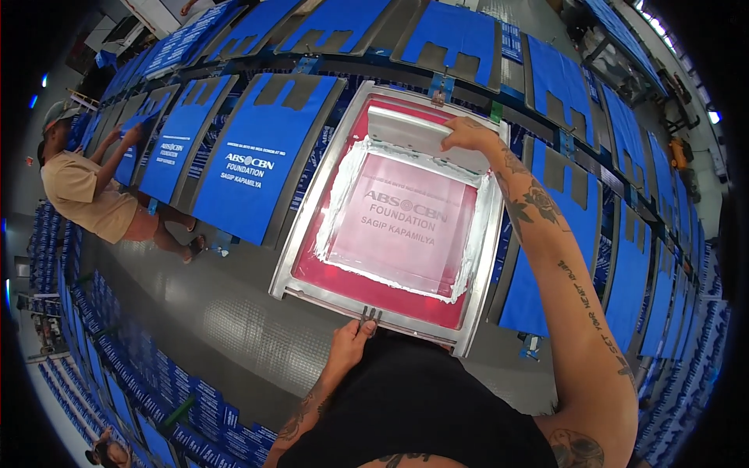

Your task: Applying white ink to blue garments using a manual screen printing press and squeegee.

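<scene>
Squeegee (413, 134): sits inside screen frame (303, 226), nr far edge; long axis L–R, approx parallel to that edge.
R hand (470, 137): grasping squeegee twd its R end, so nearer than other; arm stretched fwd along frame's R edge, hand turned in twd L.
L hand (351, 345): gripping metal clip (370, 314), approx mid near edge.
White ink (334, 210): banded along mesh's (398, 261) L, R + near edges.
</scene>
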Motion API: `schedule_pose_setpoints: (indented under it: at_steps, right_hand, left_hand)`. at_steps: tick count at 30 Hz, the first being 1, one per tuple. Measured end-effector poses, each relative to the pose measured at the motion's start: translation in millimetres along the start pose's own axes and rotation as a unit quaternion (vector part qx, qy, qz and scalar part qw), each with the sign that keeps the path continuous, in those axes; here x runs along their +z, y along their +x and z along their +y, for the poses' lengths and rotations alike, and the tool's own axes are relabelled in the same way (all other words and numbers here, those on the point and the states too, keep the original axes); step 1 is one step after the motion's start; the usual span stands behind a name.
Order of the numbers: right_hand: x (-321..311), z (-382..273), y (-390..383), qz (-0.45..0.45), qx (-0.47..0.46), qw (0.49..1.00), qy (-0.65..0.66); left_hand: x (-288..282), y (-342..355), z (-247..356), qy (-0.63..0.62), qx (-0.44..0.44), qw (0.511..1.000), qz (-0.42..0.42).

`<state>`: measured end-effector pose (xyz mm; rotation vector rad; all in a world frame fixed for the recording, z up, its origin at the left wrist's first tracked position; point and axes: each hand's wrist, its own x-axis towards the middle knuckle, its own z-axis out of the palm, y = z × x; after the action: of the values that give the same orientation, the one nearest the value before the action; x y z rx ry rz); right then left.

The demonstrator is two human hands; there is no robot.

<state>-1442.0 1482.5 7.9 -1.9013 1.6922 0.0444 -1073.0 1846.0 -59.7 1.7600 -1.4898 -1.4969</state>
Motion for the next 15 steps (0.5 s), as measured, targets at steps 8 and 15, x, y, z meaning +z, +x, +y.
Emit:
schedule_pose_setpoints:
  at_steps: [8, 15]
  right_hand:
    - [55, -24, -44, 0.110, -0.022, 0.993, -0.023]
    - [148, -122, -169, 0.184, -0.021, 0.982, -0.043]
  left_hand:
    - [-16, 17, -34, -0.080, -0.030, 0.978, -0.189]
    - [-30, 50, -33, -0.081, -0.010, 0.922, -0.379]
